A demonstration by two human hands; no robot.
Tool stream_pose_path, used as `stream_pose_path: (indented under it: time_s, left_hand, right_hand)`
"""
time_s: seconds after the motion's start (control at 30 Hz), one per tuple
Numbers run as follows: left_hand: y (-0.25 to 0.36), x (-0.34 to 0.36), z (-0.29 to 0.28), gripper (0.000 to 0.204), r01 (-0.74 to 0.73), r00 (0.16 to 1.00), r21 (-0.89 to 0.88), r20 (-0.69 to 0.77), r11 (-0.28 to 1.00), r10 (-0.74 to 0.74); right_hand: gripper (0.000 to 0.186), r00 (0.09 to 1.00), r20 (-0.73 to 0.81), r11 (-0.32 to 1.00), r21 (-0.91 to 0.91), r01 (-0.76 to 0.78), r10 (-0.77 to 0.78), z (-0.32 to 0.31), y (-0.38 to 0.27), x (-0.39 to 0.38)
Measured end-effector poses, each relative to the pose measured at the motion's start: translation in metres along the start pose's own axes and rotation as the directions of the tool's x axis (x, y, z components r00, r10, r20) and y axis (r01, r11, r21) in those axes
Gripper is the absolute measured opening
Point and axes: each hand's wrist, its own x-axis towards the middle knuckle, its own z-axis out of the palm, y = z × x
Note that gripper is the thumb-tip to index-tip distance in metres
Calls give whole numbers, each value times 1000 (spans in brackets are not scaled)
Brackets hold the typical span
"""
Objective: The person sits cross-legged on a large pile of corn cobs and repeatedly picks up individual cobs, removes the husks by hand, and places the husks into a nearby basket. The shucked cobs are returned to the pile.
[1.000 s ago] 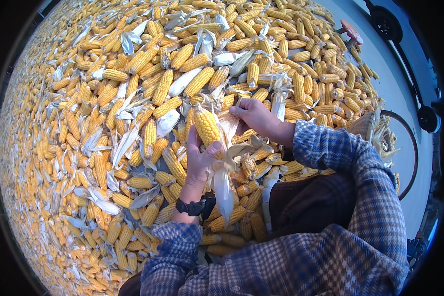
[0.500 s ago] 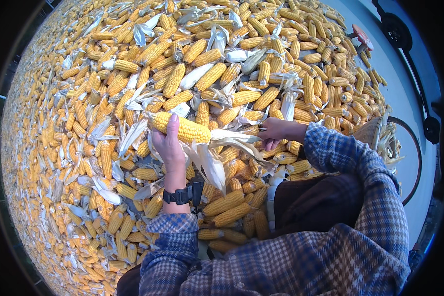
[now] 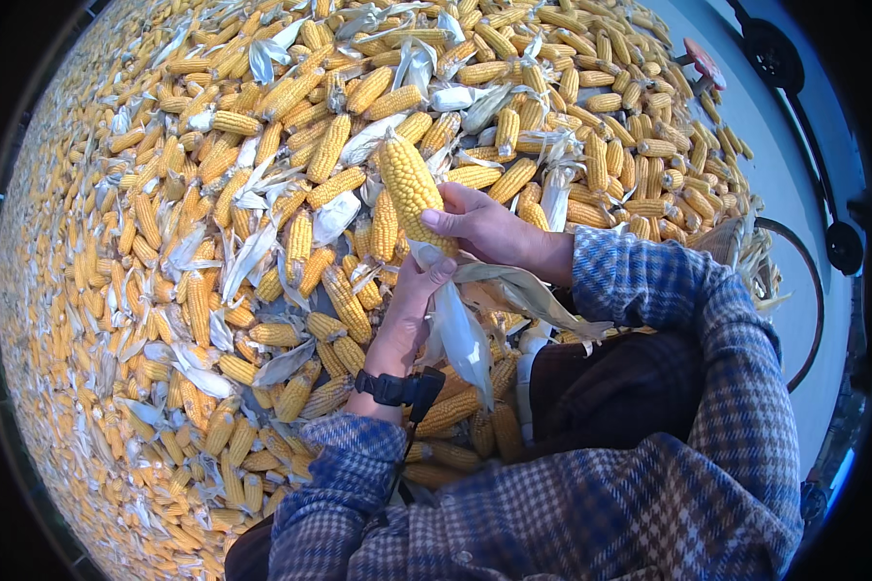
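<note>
An ear of corn (image 3: 409, 186) with bare yellow kernels stands tilted between my hands, tip pointing up and away. My right hand (image 3: 484, 230) grips its side from the right, thumb across the kernels. Lower down, my left hand (image 3: 420, 290) is closed round the base of the ear, where the husk begins. Pale peeled husk leaves (image 3: 462, 334) hang from that base toward my lap, and a longer, browner husk strip (image 3: 528, 295) trails right below my right wrist. My left wrist wears a black strap (image 3: 397, 388).
A broad heap of corn ears (image 3: 199, 300) with loose husks spreads ahead and left. Husks bunch by a dark hoop (image 3: 816, 320) at right. Beyond the heap's right edge lie pale ground (image 3: 736, 136), a red object (image 3: 704, 66) and a black wheel (image 3: 773, 55).
The ear has swung from lying sideways to nearly upright. My right hand has moved left from the husk end onto the kernels, and my left hand has shifted right and down to the base.
</note>
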Motion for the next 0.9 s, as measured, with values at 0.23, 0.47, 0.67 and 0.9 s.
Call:
stream_pose_path:
  time_s: [0.23, 0.47, 0.67, 0.9]
  left_hand:
    - [-12, -1, 14, 30, 107, 991, -66, 87, 992, -102]
    - [-37, 0, 17, 17, -23, 1000, 450, 1, 893, 25]
    - [-42, -28, 21, 21, -550, 832, 835, 546, 24, 94]
    - [-23, -31, 29, 17, -641, 757, 760, 649, 112, -77]
  right_hand:
    - [66, 999, -36, 990, -143, 3, -9, 14, -20, -18]
    - [52, 978, -201, 968, -249, 1, -52, 0, -24, -14]
    - [70, 998, 58, 198, -978, 60, -17, -21, 18, -31]
    - [51, 857, -495, 798, -454, -397, 144, -132, 46, -46]
